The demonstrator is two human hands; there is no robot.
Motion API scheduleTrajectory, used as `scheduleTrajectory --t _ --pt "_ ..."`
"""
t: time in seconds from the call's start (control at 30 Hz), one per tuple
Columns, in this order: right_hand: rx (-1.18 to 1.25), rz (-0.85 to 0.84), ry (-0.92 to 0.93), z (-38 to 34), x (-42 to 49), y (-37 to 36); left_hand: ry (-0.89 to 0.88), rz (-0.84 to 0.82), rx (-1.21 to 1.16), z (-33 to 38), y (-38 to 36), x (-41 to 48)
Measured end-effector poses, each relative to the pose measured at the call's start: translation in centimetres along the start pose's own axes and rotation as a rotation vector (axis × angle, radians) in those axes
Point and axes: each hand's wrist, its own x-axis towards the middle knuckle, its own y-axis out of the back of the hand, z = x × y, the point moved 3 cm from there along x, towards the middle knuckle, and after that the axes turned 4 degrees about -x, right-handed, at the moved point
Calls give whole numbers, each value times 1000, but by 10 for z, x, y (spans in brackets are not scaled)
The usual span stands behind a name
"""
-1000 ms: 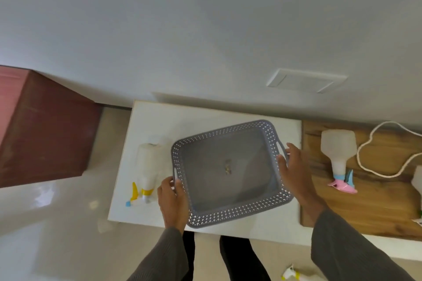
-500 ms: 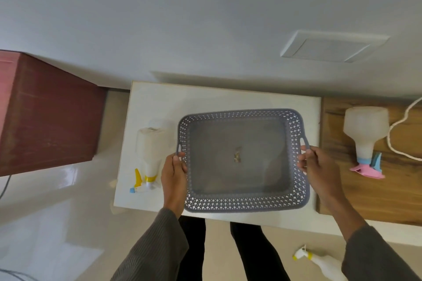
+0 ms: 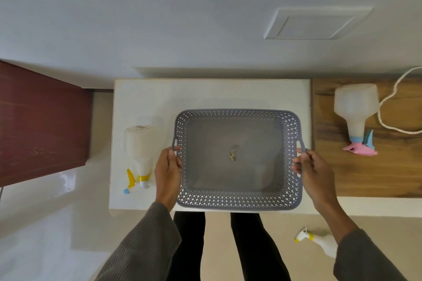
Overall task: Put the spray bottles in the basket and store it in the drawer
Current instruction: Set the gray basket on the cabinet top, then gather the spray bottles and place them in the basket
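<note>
A grey perforated basket (image 3: 237, 201) sits square on the white tabletop (image 3: 205, 93), holding only a small scrap (image 3: 233, 155). My left hand (image 3: 167, 169) grips its left handle and my right hand (image 3: 312, 171) holds the right handle. A white spray bottle with a yellow trigger (image 3: 140, 143) stands on the table just left of my left hand. Another white bottle with a pink and blue head (image 3: 355, 107) stands on the wooden surface (image 3: 365, 175) to the right. A third bottle with yellow trim (image 3: 319, 243) lies on the floor below my right forearm.
A dark red cabinet (image 3: 41, 121) stands to the left of the table across a gap of floor. A white cord (image 3: 392, 98) loops over the wooden surface behind the pink bottle. A white wall plate (image 3: 315, 23) is on the wall behind.
The basket has turned from a tilted angle to square with the table edge, both hands staying on its handles. My view has shifted, bringing the floor bottle further into sight.
</note>
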Motion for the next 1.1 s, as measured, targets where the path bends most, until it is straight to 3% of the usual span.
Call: scheduleTrajectory --t 0.13,0.23,0.37,0.43,0.53,0.67,0.77,0.87,0.97,1.1 --pt "-22 -14 4 -3 -2 0 -9 11 18 3 1 -1" --pt "-98 -5 47 -8 -8 3 -88 118 142 10 9 -7" --pt "-368 250 272 -26 -23 18 -273 286 251 30 35 -10" --pt "-358 299 346 -39 -34 22 -411 316 412 44 53 0" --pt "-315 196 435 -58 -51 12 -403 240 763 60 73 36" --pt "-338 -67 511 -83 -75 -26 -110 -84 1120 63 75 84" --pt "-346 -207 554 -98 -93 -57 54 -275 1185 61 67 102" --pt "-345 -276 575 -113 -108 -81 87 -347 1189 73 66 111" --pt "-322 -337 549 -129 -121 -99 88 -301 1160 101 86 102" --pt "-138 -406 420 -154 -135 -116 -57 88 930 151 150 61"
